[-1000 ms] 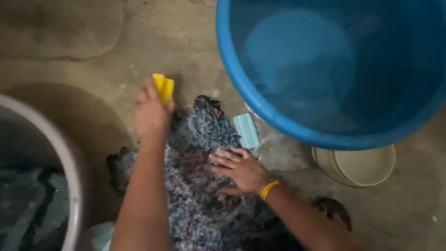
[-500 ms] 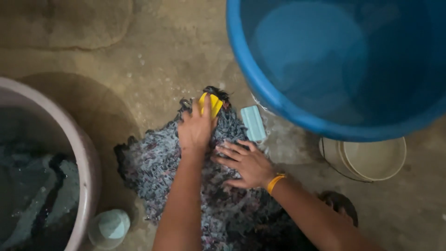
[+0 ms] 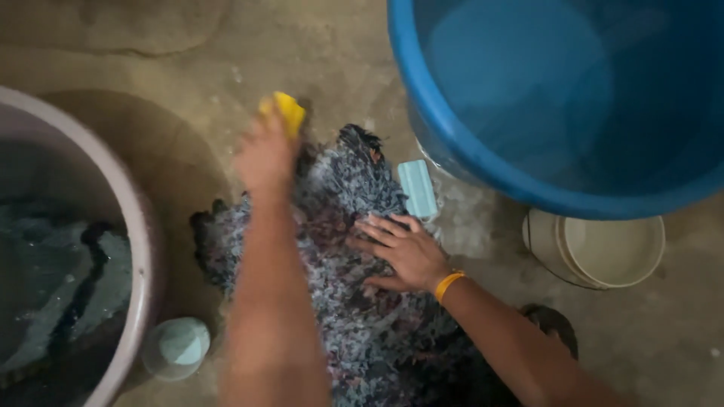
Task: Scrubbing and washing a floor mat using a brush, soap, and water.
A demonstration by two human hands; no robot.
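A wet, speckled grey and purple cloth (image 3: 354, 286) is spread flat on the concrete floor (image 3: 226, 90). It is pinned down by the right hand (image 3: 403, 252), laid open with fingers spread. A yellow plastic scrub brush (image 3: 289, 111) is gripped tight by the left hand (image 3: 265, 154) at the cloth's far edge. A pale blue soap bar (image 3: 418, 188) is kept just beside it. Water is held in the big blue plastic tub (image 3: 452, 151); soaking clothes are seen in the grey basin (image 3: 143, 249).
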